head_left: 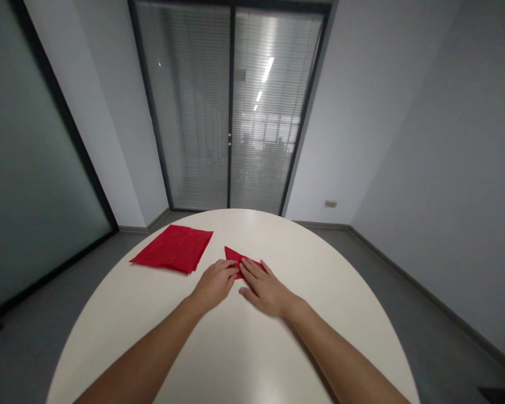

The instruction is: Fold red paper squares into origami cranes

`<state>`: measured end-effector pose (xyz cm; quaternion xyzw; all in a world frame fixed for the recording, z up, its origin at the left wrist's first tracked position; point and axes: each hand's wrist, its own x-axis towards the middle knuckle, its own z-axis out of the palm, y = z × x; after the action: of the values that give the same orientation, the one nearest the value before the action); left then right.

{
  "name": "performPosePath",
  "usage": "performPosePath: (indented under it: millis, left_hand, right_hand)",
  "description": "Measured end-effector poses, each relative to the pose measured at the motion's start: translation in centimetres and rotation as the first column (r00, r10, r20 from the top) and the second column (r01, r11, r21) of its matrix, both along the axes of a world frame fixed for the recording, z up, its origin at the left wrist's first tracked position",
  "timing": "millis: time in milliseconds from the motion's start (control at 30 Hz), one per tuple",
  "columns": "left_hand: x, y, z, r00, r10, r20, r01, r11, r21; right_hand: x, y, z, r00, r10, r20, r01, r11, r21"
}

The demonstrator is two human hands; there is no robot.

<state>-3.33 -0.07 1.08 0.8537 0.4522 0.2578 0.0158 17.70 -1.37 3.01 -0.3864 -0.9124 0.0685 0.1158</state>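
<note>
A small folded red sheet point(232, 254), paper or cloth, lies on the white table under both hands. One pointed corner of it sticks out at the upper left, and much of the rest is covered. At its lower left edge, my left hand point(215, 282) has its fingers bent together on the sheet; whether they pinch the edge is hard to see. My right hand point(264, 287) lies flat across the sheet's right part, fingers stretched out and thumb apart. To the left rests a stack of larger red sheets point(174, 248), slightly creased, touched by neither hand.
The round white table point(252, 348) fills the lower middle, its far edge curving toward a glass door with blinds point(189, 112). A frosted glass panel point(29, 168) stands at the left. On the right wall there is a small socket plate point(330, 204).
</note>
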Motion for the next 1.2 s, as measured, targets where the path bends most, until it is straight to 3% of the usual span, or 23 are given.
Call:
performPosePath:
  millis: [200,267,367,433,500,600,767,900,1033,1100,1200]
  left_hand:
    - [-0.1,0.0,-0.2,1.0,0.029,-0.007,-0.029,1.0,0.008]
    - [-0.2,0.0,-0.2,1.0,0.021,-0.01,-0.021,1.0,0.001]
    - [-0.3,0.0,-0.2,1.0,-0.001,-0.004,0.001,1.0,-0.011]
    - [-0.3,0.0,-0.1,1.0,-0.025,0.008,0.025,1.0,-0.014]
    - [-0.3,0.0,0.0,0.998,-0.068,0.013,0.068,0.997,-0.023]
    - [-0.2,-0.2,0.2,0.991,-0.132,0.0,0.132,0.989,-0.062]
    - [0.0,-0.5,0.1,0.996,-0.047,-0.074,0.041,0.996,-0.074]
    - [0.3,-0.6,0.0,0.989,0.071,-0.131,-0.077,0.996,-0.042]
    - [0.3,-0.5,0.2,0.977,0.189,-0.102,-0.189,0.982,0.017]
    - [0.3,-0.4,0.4,0.981,0.178,-0.073,-0.175,0.983,0.049]
    - [0.4,-0.5,0.8,0.997,0.061,-0.056,-0.059,0.998,0.031]
  right_hand:
    - [1.5,0.4,0.3,0.972,-0.2,0.12,0.22,0.958,-0.185]
    - [2.3,0.8,0.4,0.948,-0.281,0.148,0.305,0.936,-0.177]
    - [2.8,1.0,0.4,0.931,-0.346,0.117,0.354,0.933,-0.062]
    - [2.3,0.8,0.5,0.956,-0.288,0.05,0.287,0.958,0.021]
    - [1.6,0.5,0.6,0.988,-0.153,-0.005,0.153,0.987,0.054]
    - [0.7,0.0,0.5,0.999,-0.004,-0.048,0.004,1.0,-0.008]
    - [1.4,0.4,0.0,0.997,-0.034,-0.068,0.027,0.994,-0.11]
    - [1.8,0.8,0.2,0.996,-0.022,-0.084,0.018,0.998,-0.054]
    - [1.4,0.7,0.6,0.99,0.074,-0.119,-0.069,0.996,0.049]
    - [1.3,0.7,0.8,0.983,0.108,-0.149,-0.099,0.993,0.069]
    - [1.4,0.8,0.8,0.969,0.128,-0.21,-0.119,0.991,0.056]
